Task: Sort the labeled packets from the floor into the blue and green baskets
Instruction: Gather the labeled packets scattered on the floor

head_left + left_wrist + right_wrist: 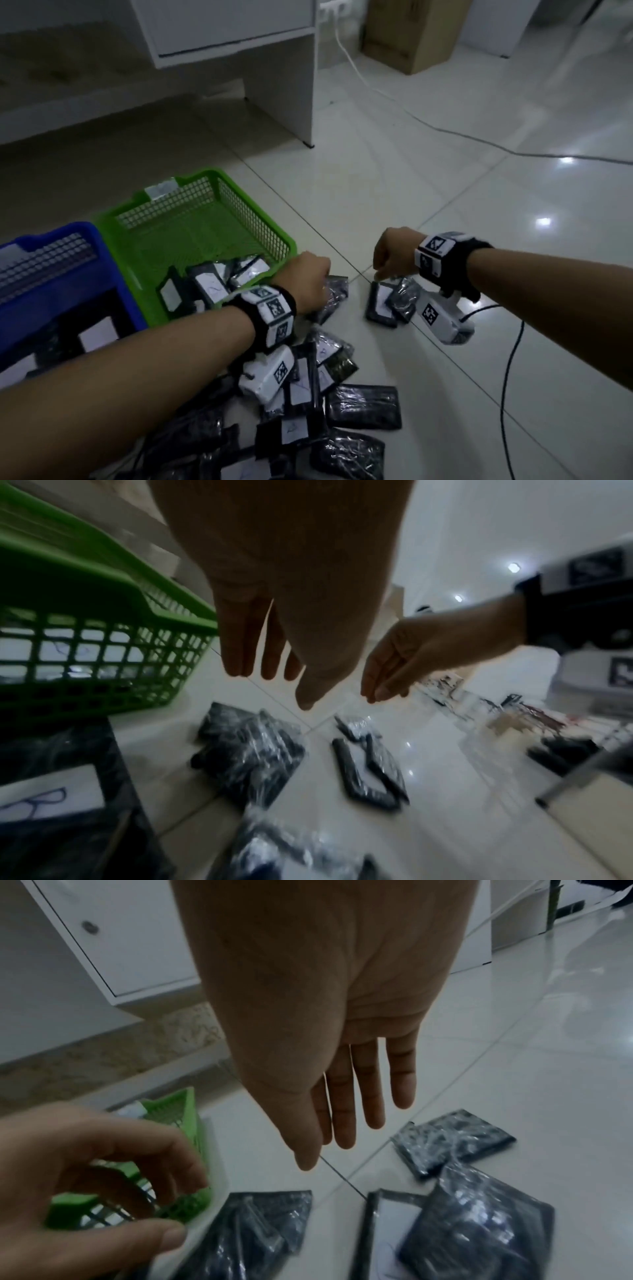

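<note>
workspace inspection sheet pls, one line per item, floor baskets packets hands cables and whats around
surface: glossy white tile floor.
job's things: green basket beside blue basket, both holding packets; packet pile on floor; two overlapping packets under the right hand.
clutter: nothing seen.
grippers: left hand and right hand empty, fingers straight, above packets.
cables: black cable at right; white cable beyond.
surroundings: white cabinet, cardboard box.

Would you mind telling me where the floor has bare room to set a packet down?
Bare tile lies beyond both hands, right of the green basket. The packet pile under the left hand is crowded; two overlapping packets lie under the right hand.
</note>
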